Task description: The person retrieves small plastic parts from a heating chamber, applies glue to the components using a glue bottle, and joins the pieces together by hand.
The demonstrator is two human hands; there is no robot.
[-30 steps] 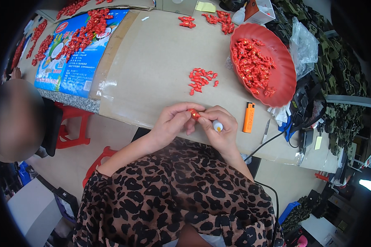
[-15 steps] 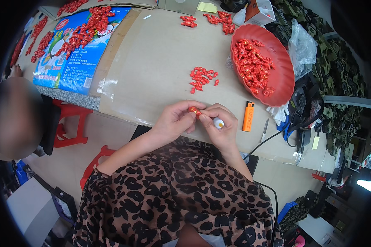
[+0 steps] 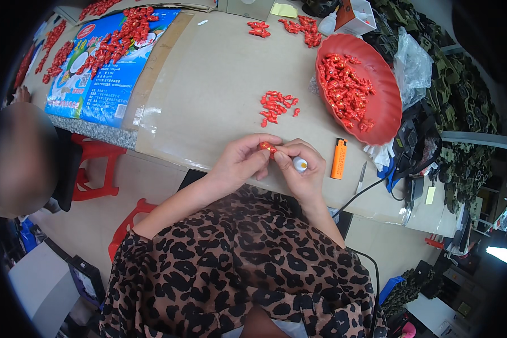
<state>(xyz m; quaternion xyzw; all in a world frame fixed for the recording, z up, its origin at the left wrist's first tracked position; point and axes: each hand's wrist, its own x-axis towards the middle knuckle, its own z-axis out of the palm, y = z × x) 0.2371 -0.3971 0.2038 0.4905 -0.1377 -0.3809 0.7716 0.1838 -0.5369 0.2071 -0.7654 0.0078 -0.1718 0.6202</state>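
Close to the table's front edge, my left hand pinches a small red figurine with gold marks between thumb and fingertips. My right hand meets it from the other side, its fingers closed round a white pen-like tool with a yellow spot on its end. The tool's tip is hidden by my fingers. Just beyond my hands lies a loose group of small red figurines. A large red scalloped bowl holding many more of them stands to the right.
An orange lighter and a thin blade-like tool lie right of my hands. A black cable crosses the table edge. Blue printed packaging bearing red figurines lies far left. A person sits at the left, near a red stool.
The red figurine has turned slightly in my fingertips and sits a little higher. The pen's end has tilted a bit. Both hands stay in nearly the same place.
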